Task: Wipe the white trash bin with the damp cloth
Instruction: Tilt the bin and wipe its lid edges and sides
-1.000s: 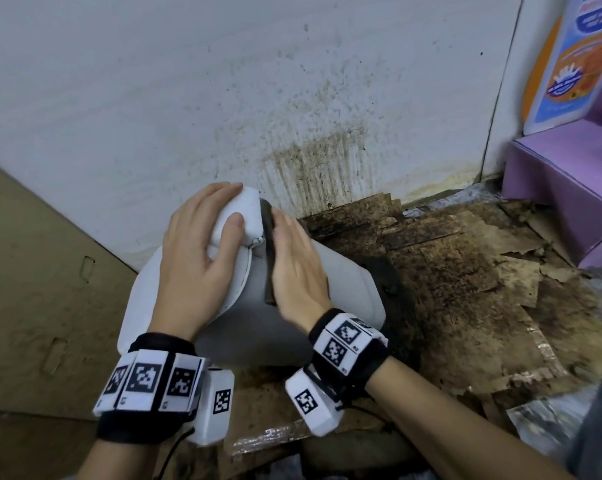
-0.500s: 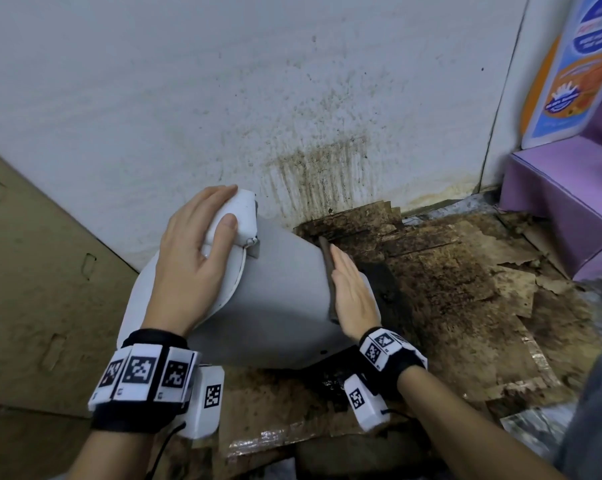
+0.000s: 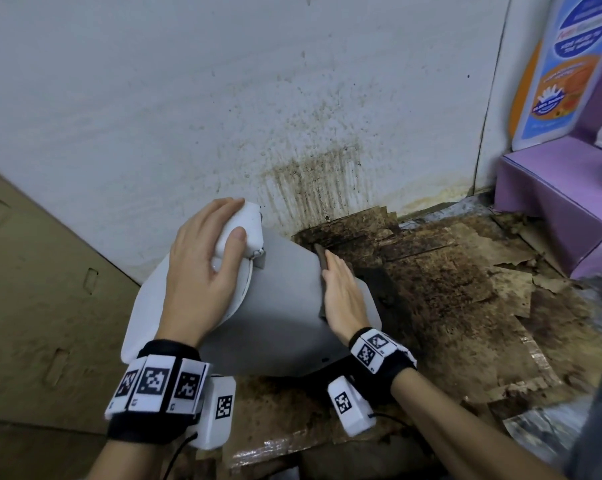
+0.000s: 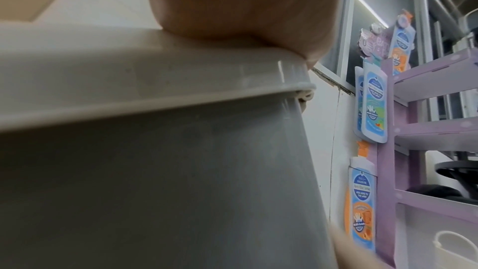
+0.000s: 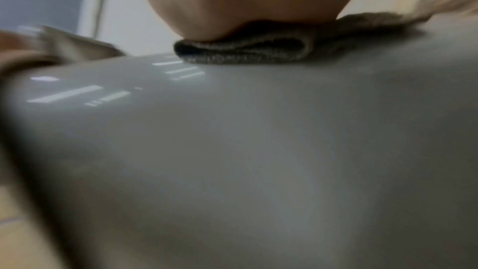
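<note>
Head view: white trash bin (image 3: pixel 278 306) tilted on stained floor (image 3: pixel 448 306) — left hand (image 3: pixel 202 271) curled round its lid (image 3: pixel 244 226), right hand (image 3: pixel 341 299) flat, pressing damp cloth (image 3: pixel 322 261) on its side. Risk — hard pressure could slide the bin's base.

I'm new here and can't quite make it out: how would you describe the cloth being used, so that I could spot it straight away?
Find the stained white wall; in front of it the trash bin is tipped over, its lid end gripped by the left hand. On the bin's grey side, the right hand lies flat on the cloth. It is a small folded pad, dark brownish-grey and knitted-looking, against smooth pale plastic.
</note>
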A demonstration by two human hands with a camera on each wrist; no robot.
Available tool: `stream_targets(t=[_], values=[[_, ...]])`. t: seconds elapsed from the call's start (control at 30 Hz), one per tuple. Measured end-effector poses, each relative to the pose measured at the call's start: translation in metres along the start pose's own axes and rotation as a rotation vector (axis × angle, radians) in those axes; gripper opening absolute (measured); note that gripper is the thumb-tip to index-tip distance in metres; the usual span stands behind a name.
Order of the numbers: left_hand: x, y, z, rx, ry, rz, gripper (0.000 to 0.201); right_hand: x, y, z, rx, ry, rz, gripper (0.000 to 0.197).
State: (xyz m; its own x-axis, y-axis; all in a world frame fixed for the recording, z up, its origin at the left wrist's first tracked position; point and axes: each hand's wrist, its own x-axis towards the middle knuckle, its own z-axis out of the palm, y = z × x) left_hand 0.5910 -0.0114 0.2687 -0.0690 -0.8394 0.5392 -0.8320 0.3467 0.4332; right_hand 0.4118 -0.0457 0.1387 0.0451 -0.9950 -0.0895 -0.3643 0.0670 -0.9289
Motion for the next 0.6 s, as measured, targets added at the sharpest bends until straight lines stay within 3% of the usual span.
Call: stream_targets(t=[0.17, 0.33, 0.47, 0.6], values=[[-0.001, 0.002, 0.002, 0.016, -0.009, 0.023, 0.043, -0.017, -0.077, 0.017, -0.012, -0.050, -0.276, 0.052], [-0.004, -0.003, -0.005, 0.002, -0.008, -0.003, 0.043, -0.014, -0.062, 0.027, 0.033, -0.047, -0.391, 0.057], [-0.004, -0.009, -0.009, -0.008, -0.002, -0.018, 0.043, -0.007, -0.036, 0.025, 0.029, -0.059, -0.352, 0.059], [-0.005, -0.013, -0.013, -0.035, 0.007, -0.046, 0.042, 0.004, 0.013, 0.012, -0.023, -0.039, -0.167, 0.061]])
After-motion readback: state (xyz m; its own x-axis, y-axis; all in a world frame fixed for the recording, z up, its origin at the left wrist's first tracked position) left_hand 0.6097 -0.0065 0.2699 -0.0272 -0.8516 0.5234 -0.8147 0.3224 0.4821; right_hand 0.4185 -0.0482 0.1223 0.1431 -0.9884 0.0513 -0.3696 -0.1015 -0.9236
